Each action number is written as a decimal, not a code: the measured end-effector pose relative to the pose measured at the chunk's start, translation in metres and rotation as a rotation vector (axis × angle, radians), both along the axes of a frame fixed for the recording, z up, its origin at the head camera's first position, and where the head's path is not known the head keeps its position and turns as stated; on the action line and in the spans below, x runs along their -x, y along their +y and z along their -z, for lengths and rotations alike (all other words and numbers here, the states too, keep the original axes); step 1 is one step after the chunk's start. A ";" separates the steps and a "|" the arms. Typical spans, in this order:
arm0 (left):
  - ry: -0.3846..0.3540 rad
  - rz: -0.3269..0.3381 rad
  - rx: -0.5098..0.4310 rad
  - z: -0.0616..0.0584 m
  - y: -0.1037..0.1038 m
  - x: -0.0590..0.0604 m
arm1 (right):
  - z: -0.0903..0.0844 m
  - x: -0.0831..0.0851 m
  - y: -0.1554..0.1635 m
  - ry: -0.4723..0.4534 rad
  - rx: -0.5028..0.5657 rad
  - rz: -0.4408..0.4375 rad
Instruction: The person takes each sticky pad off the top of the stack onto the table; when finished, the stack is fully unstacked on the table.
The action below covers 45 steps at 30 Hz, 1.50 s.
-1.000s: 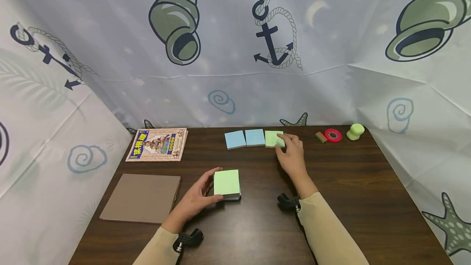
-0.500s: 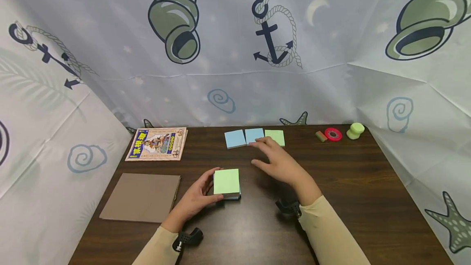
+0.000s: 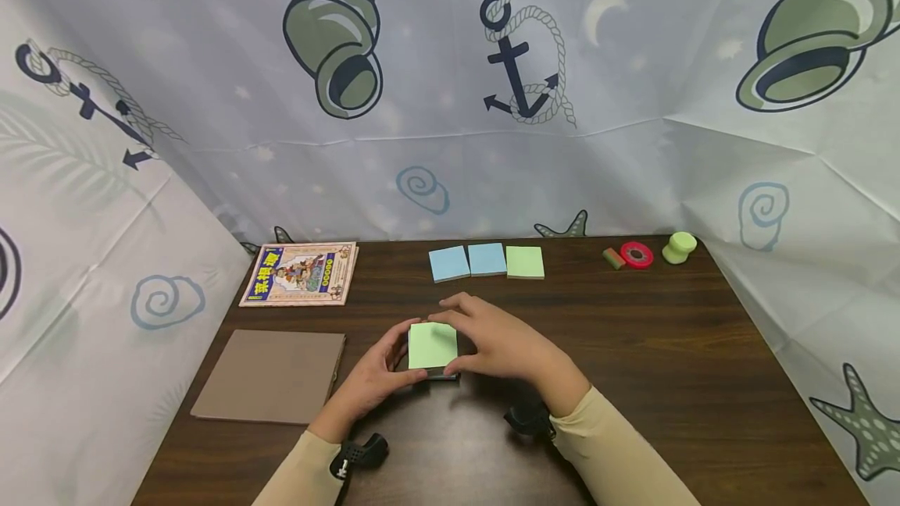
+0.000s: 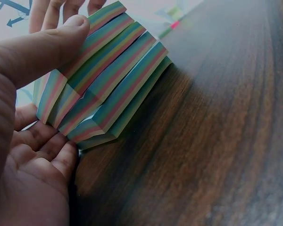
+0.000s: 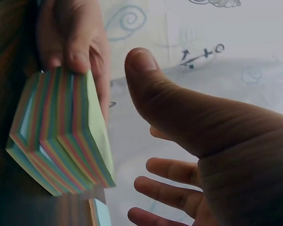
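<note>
A tall stack of sticky note pads (image 3: pixel 432 346) stands mid-table, its top pad pale green. Striped pink, yellow, green and blue sides show in the left wrist view, where the stacked pads (image 4: pixel 111 77) sit slightly out of line. My left hand (image 3: pixel 376 373) grips the stack from its left side, thumb on the near face and fingers around the back. From the right, my right hand (image 3: pixel 506 342) is held up close to the stack. In the right wrist view its thumb and fingers are spread, with a gap between this right hand (image 5: pixel 203 132) and the pads.
At the back lie two blue pads (image 3: pixel 467 261) and a green pad (image 3: pixel 524 262) in a row. A small eraser-like block (image 3: pixel 614 258), a red ring (image 3: pixel 636 255) and a light-green spool-shaped object (image 3: pixel 679 248) stand back right. Left are booklets (image 3: pixel 298 275) and a brown folder (image 3: pixel 270 375).
My right hand has left the green pad at the back, moving left and toward me to the stack's right side. The left hand and the stack have stayed in place.
</note>
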<state>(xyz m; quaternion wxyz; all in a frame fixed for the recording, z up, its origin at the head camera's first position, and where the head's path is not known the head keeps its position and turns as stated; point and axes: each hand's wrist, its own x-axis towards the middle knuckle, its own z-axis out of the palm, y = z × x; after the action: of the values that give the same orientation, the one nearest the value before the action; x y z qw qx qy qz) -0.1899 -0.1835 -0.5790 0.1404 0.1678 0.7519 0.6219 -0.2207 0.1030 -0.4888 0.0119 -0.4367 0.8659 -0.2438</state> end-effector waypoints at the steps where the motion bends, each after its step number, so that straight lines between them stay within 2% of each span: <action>1: -0.002 0.002 -0.002 -0.001 0.000 0.000 | 0.002 0.000 -0.002 0.000 -0.001 -0.007; 15: 0.024 0.021 -0.010 0.005 0.000 0.003 | 0.014 0.001 -0.012 0.000 -0.112 0.026; 24: 0.034 -0.003 0.004 0.000 -0.002 0.000 | 0.015 0.000 -0.012 -0.011 -0.139 0.057; 29: 0.034 -0.009 0.007 -0.001 -0.001 0.000 | 0.014 0.002 -0.010 -0.039 -0.170 0.107; 38: 0.005 -0.016 0.018 0.001 0.000 0.000 | 0.016 0.004 -0.006 -0.132 -0.142 0.172; 45: -0.024 -0.031 0.011 -0.001 0.001 0.001 | 0.010 0.009 0.002 -0.137 -0.067 0.196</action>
<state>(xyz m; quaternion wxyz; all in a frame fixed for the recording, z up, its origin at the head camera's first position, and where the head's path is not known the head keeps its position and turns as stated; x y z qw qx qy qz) -0.1912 -0.1822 -0.5778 0.1405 0.1477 0.7563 0.6217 -0.2294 0.1051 -0.4985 0.0619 -0.3316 0.9092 -0.2442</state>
